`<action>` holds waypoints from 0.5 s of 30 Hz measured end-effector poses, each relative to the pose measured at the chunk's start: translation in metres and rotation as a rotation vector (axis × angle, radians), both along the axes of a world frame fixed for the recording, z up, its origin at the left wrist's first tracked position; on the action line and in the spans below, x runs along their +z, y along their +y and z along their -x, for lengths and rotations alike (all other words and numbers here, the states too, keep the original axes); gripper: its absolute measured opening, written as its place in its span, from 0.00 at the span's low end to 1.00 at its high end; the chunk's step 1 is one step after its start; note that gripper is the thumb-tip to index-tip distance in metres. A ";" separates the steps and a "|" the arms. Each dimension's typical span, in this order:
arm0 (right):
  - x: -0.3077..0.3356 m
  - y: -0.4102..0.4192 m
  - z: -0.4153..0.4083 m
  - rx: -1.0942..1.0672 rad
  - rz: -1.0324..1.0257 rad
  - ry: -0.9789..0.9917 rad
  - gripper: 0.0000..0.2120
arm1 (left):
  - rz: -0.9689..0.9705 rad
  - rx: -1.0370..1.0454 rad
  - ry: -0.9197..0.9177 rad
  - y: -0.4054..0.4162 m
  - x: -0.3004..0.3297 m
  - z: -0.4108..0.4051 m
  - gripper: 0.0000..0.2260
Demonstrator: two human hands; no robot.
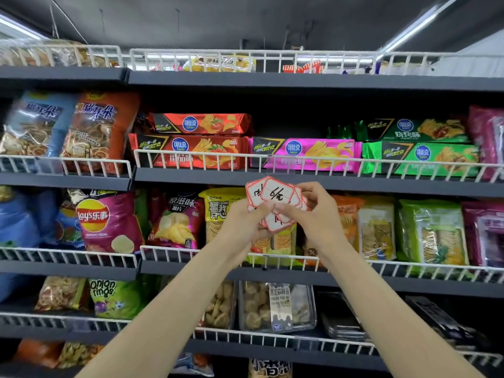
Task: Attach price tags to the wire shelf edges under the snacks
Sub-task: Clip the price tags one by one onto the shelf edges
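Both forearms are reaching up before the shelves, hands meeting at chest of the frame. The left hand (pixel 246 222) is gripping a fanned stack of price tags (pixel 274 203) (red-bordered, handwritten), while the right hand (pixel 313 214) is pinching one, just below the wire shelf edge (pixel 272 162).

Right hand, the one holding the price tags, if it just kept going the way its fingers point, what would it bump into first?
The right hand points left at the price tags and the left hand gripping them, so it would probably meet those first. Depth to the shelf behind is unclear.
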State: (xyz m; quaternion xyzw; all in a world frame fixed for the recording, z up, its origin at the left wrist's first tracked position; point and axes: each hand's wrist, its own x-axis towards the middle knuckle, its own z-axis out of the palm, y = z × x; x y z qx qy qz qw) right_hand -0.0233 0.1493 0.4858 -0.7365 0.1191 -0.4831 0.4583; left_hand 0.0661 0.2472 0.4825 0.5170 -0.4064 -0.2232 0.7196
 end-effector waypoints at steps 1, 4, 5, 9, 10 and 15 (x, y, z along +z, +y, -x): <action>-0.001 0.000 0.000 -0.020 0.022 -0.019 0.13 | 0.011 0.012 -0.004 0.000 -0.001 0.000 0.08; -0.003 0.001 -0.001 -0.048 0.064 -0.065 0.06 | 0.035 0.034 -0.012 -0.002 -0.001 -0.002 0.07; -0.004 0.000 -0.002 -0.052 0.071 -0.076 0.06 | 0.039 0.042 -0.013 -0.003 -0.001 -0.003 0.07; -0.007 -0.006 -0.006 -0.081 0.033 -0.036 0.06 | 0.023 0.119 -0.005 -0.007 -0.003 -0.008 0.06; -0.008 -0.007 -0.008 -0.078 0.016 -0.010 0.11 | 0.019 0.141 0.002 -0.008 -0.004 -0.009 0.06; -0.011 -0.007 -0.014 0.043 -0.128 0.028 0.17 | 0.015 0.199 0.011 -0.013 -0.004 -0.009 0.05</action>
